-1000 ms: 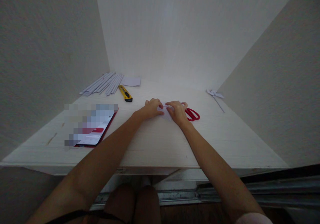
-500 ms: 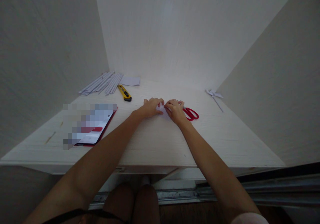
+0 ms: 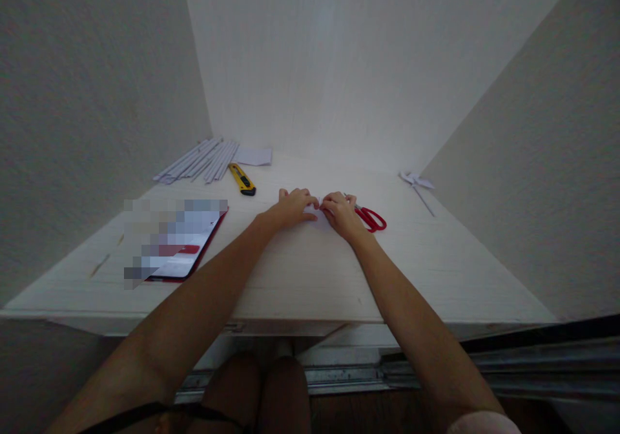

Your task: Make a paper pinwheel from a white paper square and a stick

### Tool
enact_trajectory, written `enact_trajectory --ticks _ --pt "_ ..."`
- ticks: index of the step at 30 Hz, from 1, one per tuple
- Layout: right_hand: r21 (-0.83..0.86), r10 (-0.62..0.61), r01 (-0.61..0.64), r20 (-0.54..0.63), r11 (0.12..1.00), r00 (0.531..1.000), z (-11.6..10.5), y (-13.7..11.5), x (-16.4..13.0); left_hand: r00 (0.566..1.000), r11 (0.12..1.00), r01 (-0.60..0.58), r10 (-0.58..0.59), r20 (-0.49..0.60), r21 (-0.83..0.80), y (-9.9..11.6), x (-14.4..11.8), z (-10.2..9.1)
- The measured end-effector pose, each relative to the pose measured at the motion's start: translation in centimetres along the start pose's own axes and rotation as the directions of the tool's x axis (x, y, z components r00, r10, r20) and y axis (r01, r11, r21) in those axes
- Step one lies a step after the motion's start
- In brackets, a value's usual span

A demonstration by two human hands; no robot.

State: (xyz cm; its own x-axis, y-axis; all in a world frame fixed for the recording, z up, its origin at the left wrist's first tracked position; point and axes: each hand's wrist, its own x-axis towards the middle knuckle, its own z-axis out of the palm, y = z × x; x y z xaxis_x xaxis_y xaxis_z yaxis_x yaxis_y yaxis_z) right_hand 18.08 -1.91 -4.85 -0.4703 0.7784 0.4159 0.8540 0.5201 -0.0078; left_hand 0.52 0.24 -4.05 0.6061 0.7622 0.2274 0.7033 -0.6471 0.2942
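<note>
"How's the light?"
"Dim; a faint sheen high on the back wall [image 3: 322, 66]; murk below the tabletop [image 3: 300, 279]."
"And clarity?"
"Soft, grainy; the white paper [image 3: 312, 210] nearly melts into its surroundings; pixel blocks mask part of the screen [image 3: 178, 267]; the edges stretch wide."

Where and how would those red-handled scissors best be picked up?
Probably by the red handle loops, coming from the right: they point out that way and lie exposed on the table, while the right hand partly hides the other end.

The left hand [image 3: 294, 208] has its thumb [image 3: 310, 217] apart from its bent fingers [image 3: 309, 200]; just beside them, the right hand [image 3: 341, 215] has curled fingers.
</note>
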Motion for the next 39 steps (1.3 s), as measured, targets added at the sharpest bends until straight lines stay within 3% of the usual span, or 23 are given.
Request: enact_trajectory --ticks 15,18,22,27,29,34,39 --pt "0.020 -0.016 0.017 -0.031 1.000 0.999 0.1 0.3 -0.1 0.997 0.995 -0.075 0.074 0.021 0.067 -0.4 0.2 0.2" --pt "0.062 0.067 -0.061 -0.101 0.996 0.993 -0.1 0.7 -0.4 0.995 0.993 -0.092 0.090 0.030 0.070 -0.6 0.2 0.2" --pt "0.147 0.242 -0.213 -0.221 0.966 0.945 -0.1 1.7 -0.6 0.994 0.993 -0.104 0.103 0.036 0.053 -0.8 0.2 0.1" --pt "0.237 0.343 -0.303 -0.150 0.923 0.928 0.3 1.8 -0.5 0.991 0.987 -0.129 0.126 0.034 0.091 -0.8 0.1 0.0" --pt "0.233 0.322 -0.283 -0.150 0.930 0.935 0.1 1.2 -0.4 0.987 0.983 -0.158 0.155 0.039 0.093 -0.9 0.2 -0.1" --pt "0.109 0.120 -0.107 -0.123 0.988 0.985 -0.8 -0.4 -0.6 0.983 0.979 -0.185 0.182 0.038 0.087 -1.1 0.2 -0.1" --pt "0.065 0.115 -0.110 -0.080 0.992 0.990 -0.7 -0.9 -0.8 0.976 0.975 -0.217 0.216 0.026 0.046 -1.1 0.2 -0.3"
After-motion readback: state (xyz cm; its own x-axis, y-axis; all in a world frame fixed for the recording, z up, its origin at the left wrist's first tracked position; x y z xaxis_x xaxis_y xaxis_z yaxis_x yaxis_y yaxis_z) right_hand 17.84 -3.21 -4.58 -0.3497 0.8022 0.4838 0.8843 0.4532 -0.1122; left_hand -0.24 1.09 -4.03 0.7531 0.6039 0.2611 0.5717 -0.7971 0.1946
